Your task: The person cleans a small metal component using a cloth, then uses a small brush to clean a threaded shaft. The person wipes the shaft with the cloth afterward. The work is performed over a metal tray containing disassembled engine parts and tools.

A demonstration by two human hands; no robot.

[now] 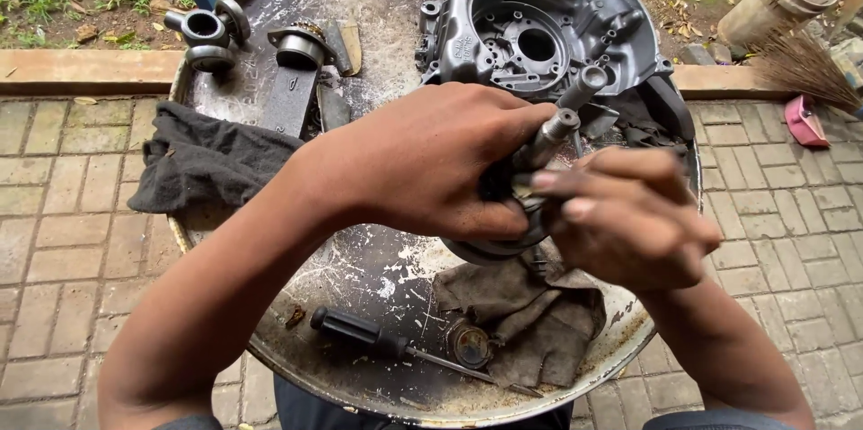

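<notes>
Both hands gripped a greasy shaft (550, 138) above the tray (360, 277): the left hand (431, 165) wrapped its base, the right hand (629, 214) pinched it from the right. Grease probably made a slip likely; a dropped shaft could strike the engine case (539, 26) just beyond or the screwdriver (378, 340) near.

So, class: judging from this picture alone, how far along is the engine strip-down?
Done: the engine case sits opened and emptied, and a connecting rod lies out on the tray. In hand: left hand and right hand grip a shaft. Left: loose parts and screwdriver still lie about.
</notes>
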